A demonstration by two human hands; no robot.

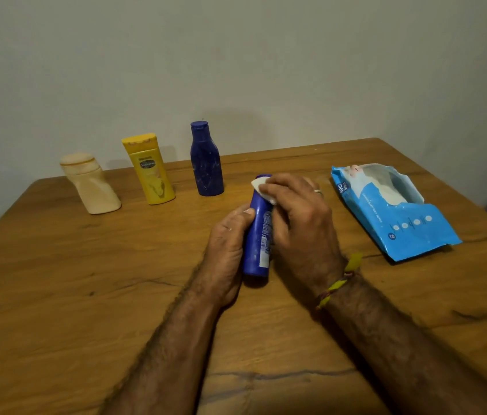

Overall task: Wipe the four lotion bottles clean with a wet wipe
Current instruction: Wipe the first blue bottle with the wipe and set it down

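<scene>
In the head view, a slim blue bottle (258, 235) is held near the middle of a wooden table (71, 280), its cap end pointing away toward the wall. The left hand (228, 250) is wrapped around the bottle's left side, thumb pressed on top. The right hand (299, 223) is laid over the upper right part of the bottle, and a white wet wipe (261, 190) is pinched under its fingers against the bottle near the cap — only a small folded corner of it is seen. A ring is worn on one right finger, and a yellow thread band (341, 283) is tied at the right wrist.

Three more bottles are stood in a row toward the far left edge, well apart from the hands: a beige bottle (91, 184) with its cap up, a yellow bottle (149, 169), and a dark blue bottle (206, 160) — speckled with pale marks. To the right, a blue wipes pack (392, 211) is laid flat and torn open.
</scene>
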